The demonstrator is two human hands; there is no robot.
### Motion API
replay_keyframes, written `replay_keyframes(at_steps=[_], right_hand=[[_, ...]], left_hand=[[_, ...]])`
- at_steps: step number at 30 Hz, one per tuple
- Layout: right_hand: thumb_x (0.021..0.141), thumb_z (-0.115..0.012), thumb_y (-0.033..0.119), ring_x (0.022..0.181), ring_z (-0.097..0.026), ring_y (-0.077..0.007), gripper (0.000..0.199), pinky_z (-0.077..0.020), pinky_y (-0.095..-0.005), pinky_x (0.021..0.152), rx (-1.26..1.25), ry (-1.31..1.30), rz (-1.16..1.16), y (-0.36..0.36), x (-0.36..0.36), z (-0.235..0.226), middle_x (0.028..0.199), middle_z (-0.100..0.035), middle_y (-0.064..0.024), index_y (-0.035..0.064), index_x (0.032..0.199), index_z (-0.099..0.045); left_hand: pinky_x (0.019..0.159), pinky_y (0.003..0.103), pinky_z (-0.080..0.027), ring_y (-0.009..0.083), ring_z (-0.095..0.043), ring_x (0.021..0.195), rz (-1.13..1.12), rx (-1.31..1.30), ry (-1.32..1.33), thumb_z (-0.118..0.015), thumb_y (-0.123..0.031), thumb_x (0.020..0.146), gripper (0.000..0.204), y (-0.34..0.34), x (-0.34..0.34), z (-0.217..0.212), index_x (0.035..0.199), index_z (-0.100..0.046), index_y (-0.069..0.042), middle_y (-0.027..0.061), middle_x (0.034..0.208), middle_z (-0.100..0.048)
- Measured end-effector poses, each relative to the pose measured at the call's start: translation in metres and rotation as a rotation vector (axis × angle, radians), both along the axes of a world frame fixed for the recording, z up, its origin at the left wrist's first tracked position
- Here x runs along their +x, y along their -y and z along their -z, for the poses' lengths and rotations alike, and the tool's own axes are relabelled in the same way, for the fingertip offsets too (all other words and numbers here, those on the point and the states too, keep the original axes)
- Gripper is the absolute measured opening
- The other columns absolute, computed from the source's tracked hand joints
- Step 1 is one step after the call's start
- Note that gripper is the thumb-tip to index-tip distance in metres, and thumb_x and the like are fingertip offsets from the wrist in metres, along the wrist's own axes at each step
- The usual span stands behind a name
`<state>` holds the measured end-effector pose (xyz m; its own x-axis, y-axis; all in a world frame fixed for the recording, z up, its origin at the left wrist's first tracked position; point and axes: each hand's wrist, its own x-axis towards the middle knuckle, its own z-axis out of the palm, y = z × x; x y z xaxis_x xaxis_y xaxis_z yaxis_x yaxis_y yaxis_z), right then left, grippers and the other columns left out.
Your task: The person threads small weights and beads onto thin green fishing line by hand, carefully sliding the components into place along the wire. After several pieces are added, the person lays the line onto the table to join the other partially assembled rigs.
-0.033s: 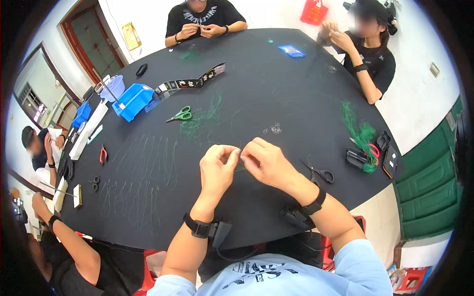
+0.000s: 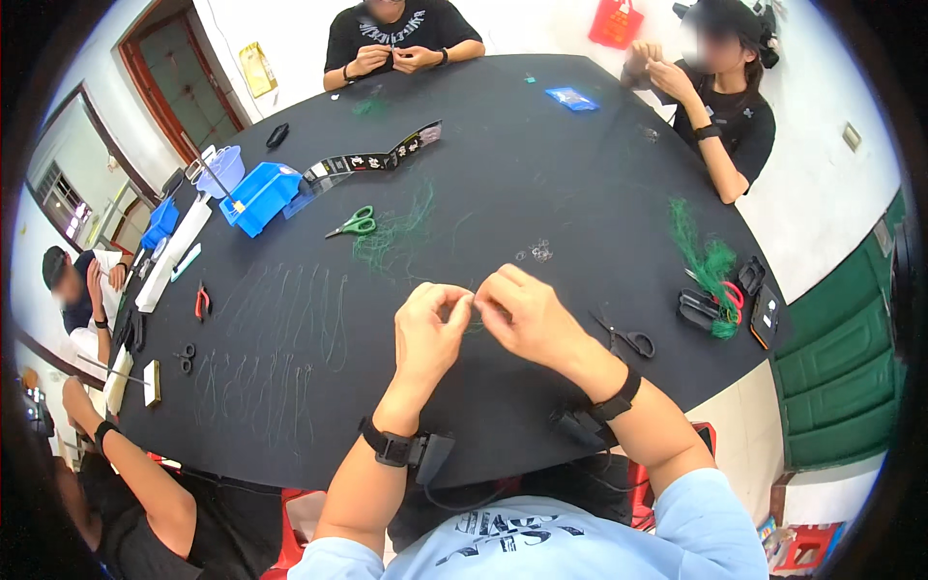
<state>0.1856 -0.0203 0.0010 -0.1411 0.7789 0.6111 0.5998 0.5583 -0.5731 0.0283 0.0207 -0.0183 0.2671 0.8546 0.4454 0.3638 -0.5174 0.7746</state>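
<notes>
Over the black table, my left hand [image 2: 430, 327] and my right hand [image 2: 522, 311] meet at the fingertips, both closed in a pinch. A bit of fine green thread [image 2: 474, 328] shows just below the right fingers. What sits between the left fingertips is too small to make out. Beyond my hands lies a small heap of tiny shiny metal pieces [image 2: 541, 251]. To the left, several thin strands [image 2: 290, 300] are laid out in rows. Black scissors [image 2: 630, 340] rest beside my right wrist.
Green-handled scissors [image 2: 356, 224] lie by a loose green thread tangle [image 2: 396, 237]. A blue bin [image 2: 263, 198] and red-handled pliers [image 2: 202, 302] are at left. More green thread [image 2: 715, 266] lies at right near a black case [image 2: 698, 309]. Other people sit around the table.
My right hand has shifted very slightly away from me, its fingertips still against the left ones. Nothing else has visibly moved.
</notes>
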Motion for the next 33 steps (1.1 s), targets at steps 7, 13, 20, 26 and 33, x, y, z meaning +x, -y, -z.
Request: replay_keyframes(at_steps=[7,13,20,26,33], right_hand=[[0.081,-0.063,0.002,0.066,-0.057,-0.0212,0.005,-0.0467,-0.0303,0.059,-0.109,-0.121,-0.030,-0.009,0.025,-0.001,0.079,-0.057,-0.0105,0.0018,0.085,-0.060],[0.085,-0.064,0.008,0.066,-0.052,-0.0087,0.006,-0.0443,-0.0253,0.059,-0.310,-0.332,-0.056,-0.013,0.025,0.010,0.078,-0.058,-0.0026,0.0030,0.088,-0.062],[0.084,-0.066,0.012,0.064,-0.053,-0.0087,0.011,-0.0446,-0.0255,0.057,-0.470,-0.481,-0.105,-0.012,0.014,0.023,0.074,-0.057,-0.0036,0.0022,0.088,-0.061],[0.079,-0.065,0.004,0.065,-0.058,-0.0256,0.009,-0.0475,-0.0331,0.059,-0.051,-0.049,-0.040,0.001,-0.002,0.000,0.074,-0.056,-0.0125,0.0003,0.083,-0.058],[0.079,-0.064,0.002,0.070,-0.058,-0.0307,0.008,-0.0476,-0.0349,0.060,0.012,-0.062,-0.003,-0.008,0.019,-0.006,0.078,-0.057,-0.0147,-0.0001,0.084,-0.058]], left_hand=[[0.058,0.023,-0.042,0.0071,-0.053,0.066,0.239,-0.218,0.025,-0.068,-0.011,0.083,0.010,0.011,0.001,-0.021,0.088,-0.068,-0.003,0.0011,0.079,-0.060],[0.067,0.021,-0.044,0.0059,-0.055,0.075,0.322,-0.431,0.272,-0.065,-0.014,0.088,0.013,0.008,-0.001,-0.015,0.092,-0.067,-0.002,-0.0009,0.082,-0.062],[0.070,0.020,-0.044,0.0055,-0.056,0.077,0.228,-0.507,0.415,-0.065,-0.015,0.089,0.014,0.005,-0.002,-0.014,0.095,-0.065,-0.002,-0.0006,0.083,-0.063],[0.061,0.021,-0.044,0.0060,-0.054,0.068,0.066,-0.335,0.343,-0.065,-0.013,0.088,0.012,0.001,-0.001,0.000,0.091,-0.066,-0.001,0.0007,0.081,-0.062],[0.057,0.023,-0.042,0.0069,-0.051,0.064,0.188,-0.078,-0.011,-0.066,-0.010,0.085,0.011,0.011,0.002,-0.019,0.087,-0.065,0.000,0.0026,0.076,-0.059]])
